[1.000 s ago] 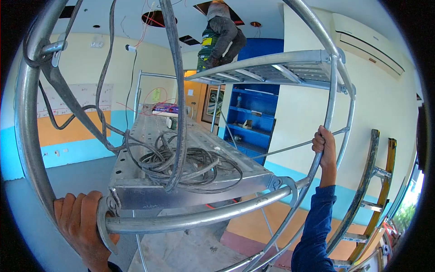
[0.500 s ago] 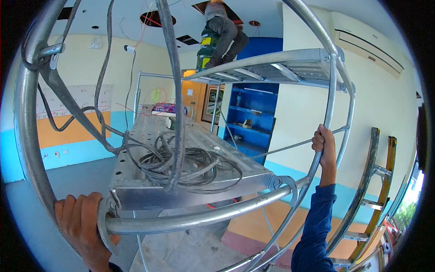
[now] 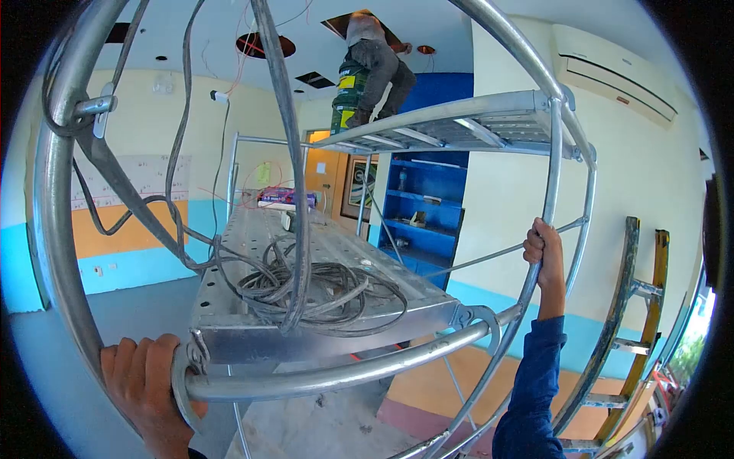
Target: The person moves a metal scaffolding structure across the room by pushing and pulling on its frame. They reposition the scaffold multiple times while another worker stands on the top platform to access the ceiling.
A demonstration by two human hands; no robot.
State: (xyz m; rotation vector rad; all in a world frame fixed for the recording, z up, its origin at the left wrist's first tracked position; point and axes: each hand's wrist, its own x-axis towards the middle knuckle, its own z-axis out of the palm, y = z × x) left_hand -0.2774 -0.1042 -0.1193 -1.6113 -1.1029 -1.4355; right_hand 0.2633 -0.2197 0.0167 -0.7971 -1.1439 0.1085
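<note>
At the lower left, my left hand is closed round the metal scaffold frame, beside the hook of the platform. My right hand grips an upright scaffold tube on the right, its arm raised in a blue sleeve. Between them runs a horizontal scaffold tube. The metal platform hooks over this tube and stretches away from me. A coil of grey cable lies on its near end, with strands hanging up to the frame at the left.
Another person stands on a higher platform beside stacked green buckets, upper body near a ceiling opening. A ladder leans at the right. Blue shelves stand behind. A purple box rests on the platform's far end.
The view has shifted slightly, and the scaffold sits a little differently in it. Both hands keep their grips. The other person's arm now shows beside the ceiling opening.
</note>
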